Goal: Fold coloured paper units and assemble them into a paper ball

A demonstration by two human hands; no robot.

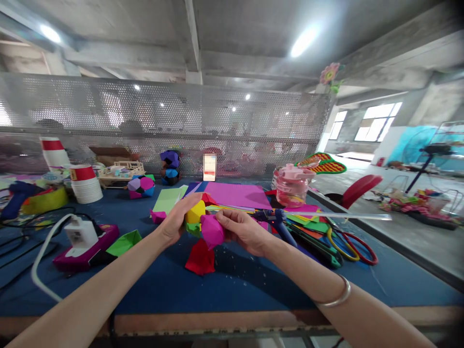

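Blue tabletop (159, 290); hands (250, 233) grip papercraft (212, 232), glue gun (285, 229) beside.

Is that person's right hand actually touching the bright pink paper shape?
Touching: in the head view, the right hand's thumb and fingers press against the pink paper shape's upper edge.

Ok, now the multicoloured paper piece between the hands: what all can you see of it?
The paper piece has creased, faceted sections: yellow at upper left, green below it, magenta nearest the camera, red at the top. It is raised above the blue tabletop. The left hand holds the yellow side; the right hand pinches the magenta section. Its far side is hidden, and how the sections join is unclear.
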